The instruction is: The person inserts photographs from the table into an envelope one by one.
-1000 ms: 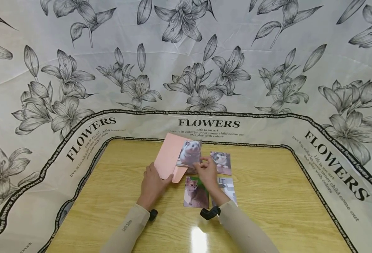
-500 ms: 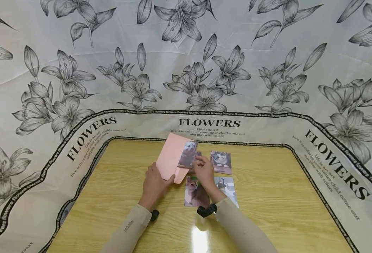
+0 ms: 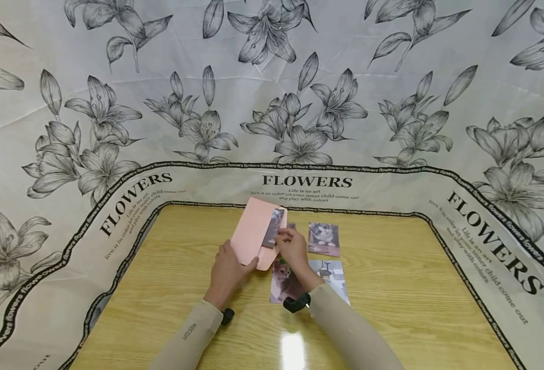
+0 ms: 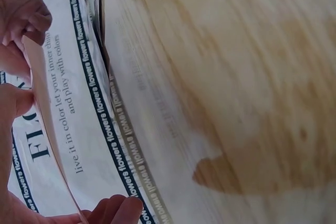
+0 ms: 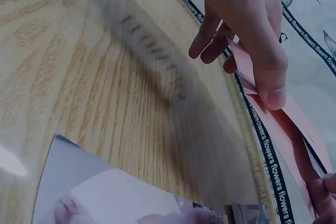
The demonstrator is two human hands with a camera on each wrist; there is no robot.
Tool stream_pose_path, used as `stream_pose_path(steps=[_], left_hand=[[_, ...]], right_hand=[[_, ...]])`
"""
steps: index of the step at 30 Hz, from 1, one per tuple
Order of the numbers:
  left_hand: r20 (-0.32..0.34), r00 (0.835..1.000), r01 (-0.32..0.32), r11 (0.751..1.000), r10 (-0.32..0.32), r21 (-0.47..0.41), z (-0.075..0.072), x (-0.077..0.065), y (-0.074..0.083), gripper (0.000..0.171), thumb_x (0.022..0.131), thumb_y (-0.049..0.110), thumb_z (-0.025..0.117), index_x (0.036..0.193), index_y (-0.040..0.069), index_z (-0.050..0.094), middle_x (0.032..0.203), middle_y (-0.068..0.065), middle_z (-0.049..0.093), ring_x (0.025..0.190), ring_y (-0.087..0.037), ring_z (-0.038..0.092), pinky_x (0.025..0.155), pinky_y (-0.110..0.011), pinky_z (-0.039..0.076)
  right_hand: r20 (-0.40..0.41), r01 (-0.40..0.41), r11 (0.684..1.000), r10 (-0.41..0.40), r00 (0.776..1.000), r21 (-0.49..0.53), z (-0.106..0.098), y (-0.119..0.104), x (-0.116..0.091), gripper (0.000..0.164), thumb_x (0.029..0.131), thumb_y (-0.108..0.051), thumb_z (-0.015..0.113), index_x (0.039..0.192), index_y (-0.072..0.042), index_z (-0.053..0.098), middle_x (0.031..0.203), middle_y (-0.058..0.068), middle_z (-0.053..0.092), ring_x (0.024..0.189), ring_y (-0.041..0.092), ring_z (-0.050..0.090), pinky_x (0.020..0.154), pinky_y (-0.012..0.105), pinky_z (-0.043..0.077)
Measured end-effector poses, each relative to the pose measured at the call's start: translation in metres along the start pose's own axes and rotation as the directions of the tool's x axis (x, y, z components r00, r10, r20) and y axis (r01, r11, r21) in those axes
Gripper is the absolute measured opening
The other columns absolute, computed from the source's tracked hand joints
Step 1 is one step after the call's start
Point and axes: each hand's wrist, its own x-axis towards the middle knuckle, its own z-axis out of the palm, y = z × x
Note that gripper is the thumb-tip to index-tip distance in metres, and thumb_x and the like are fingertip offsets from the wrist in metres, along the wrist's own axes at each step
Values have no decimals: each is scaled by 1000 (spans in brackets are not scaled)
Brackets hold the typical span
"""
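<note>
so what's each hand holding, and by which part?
Left hand: the pink envelope, by its near end. Right hand: a photo, partly inside the envelope, by its right edge in the head view.

Looks softly and evenly lit in the head view, except for a white patch of glare (image 3: 293,352) washing out the grain on the near side of the table (image 3: 415,288). Appears stretched beyond the table's right edge. Turns dimmer in both wrist views, with soft, smeared grain in the left and hazily mirrored lettering (image 5: 149,43) near the table's edge in the right.
</note>
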Motion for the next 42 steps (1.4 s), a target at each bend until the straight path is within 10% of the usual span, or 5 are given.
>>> stream_pose_path(steps=[14,25,42], left_hand=[[12,1000,9,1000,-8,-29,2,-3,5,95,87,56,83,142,-11,44,118,-27,57,99,-40,64,78,-53,59],[12,999,37,999,-36,-40,2,-3,2,94,88,54,83,143,-12,44,121,-29,57,102,-42,65,79,-54,59],[8,993,120,993,-120,-22,-3,6,-30,99,90,61,78,147,-11,41,126,-30,56,107,-45,64,83,-57,59]], right_hand=[[4,3,989,-2,1000,-148,11,-5,8,23,99,-18,76,118,-7,81,101,8,82,92,25,77,78,39,61],[2,34,989,-34,999,-146,12,-3,8,24,100,-18,76,121,-8,80,100,9,80,84,24,74,70,35,57],[-28,60,982,-66,997,-178,-60,27,6,29,102,-17,72,129,-6,73,106,15,73,67,17,56,53,28,40]])
